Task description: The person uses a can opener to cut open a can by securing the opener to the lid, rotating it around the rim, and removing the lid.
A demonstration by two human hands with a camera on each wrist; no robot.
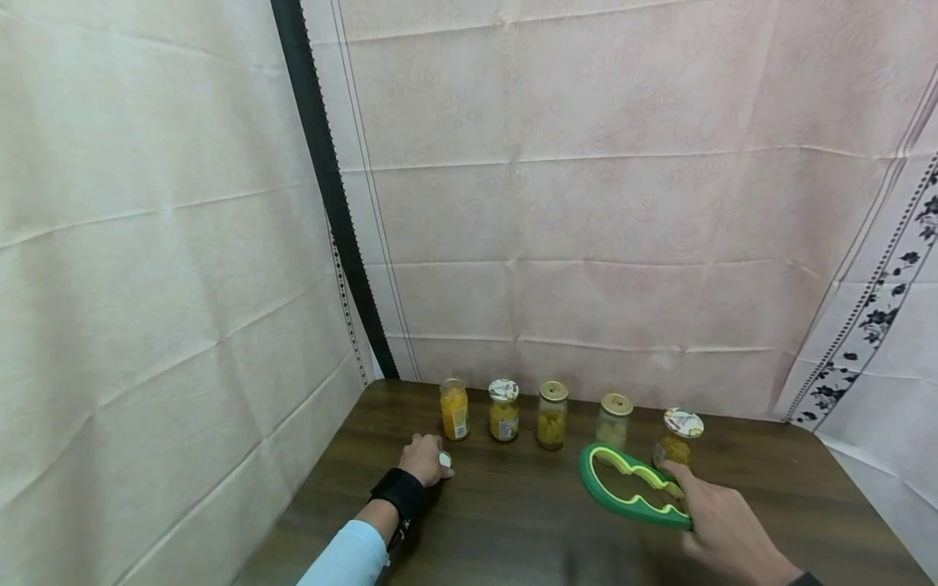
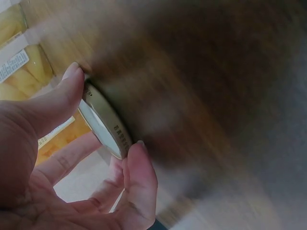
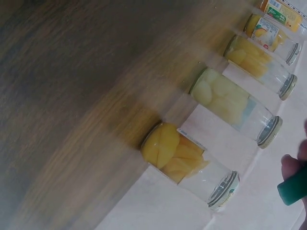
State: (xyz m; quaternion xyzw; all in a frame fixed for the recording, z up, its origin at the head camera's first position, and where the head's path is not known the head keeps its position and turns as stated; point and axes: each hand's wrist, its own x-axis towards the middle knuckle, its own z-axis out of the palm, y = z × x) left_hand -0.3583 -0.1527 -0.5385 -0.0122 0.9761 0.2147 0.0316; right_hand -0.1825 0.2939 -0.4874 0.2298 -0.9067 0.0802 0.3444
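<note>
My left hand (image 1: 422, 458) pinches a gold-rimmed jar lid (image 2: 106, 122) by its edge between thumb and fingers, close to the tabletop. Just beyond that hand stands a jar of orange fruit (image 1: 454, 411), whose mouth shows no lid. In my right hand (image 1: 729, 521) is a green jar opener (image 1: 633, 510) with wavy lime inner edges, held by one end above the table. Nearest to it is the rightmost jar of yellow fruit (image 3: 165, 148), capped with a patterned lid. Only a fingertip and a green corner of the opener (image 3: 293, 188) appear in the right wrist view.
Between the end jars stand a yellow fruit jar with a patterned lid (image 1: 504, 411), a gold-lidded jar (image 1: 552, 415) and a paler gold-lidded jar (image 1: 612, 423). They line the back of the dark wooden table (image 1: 513, 521). Pale cloth (image 1: 623, 203) hangs behind.
</note>
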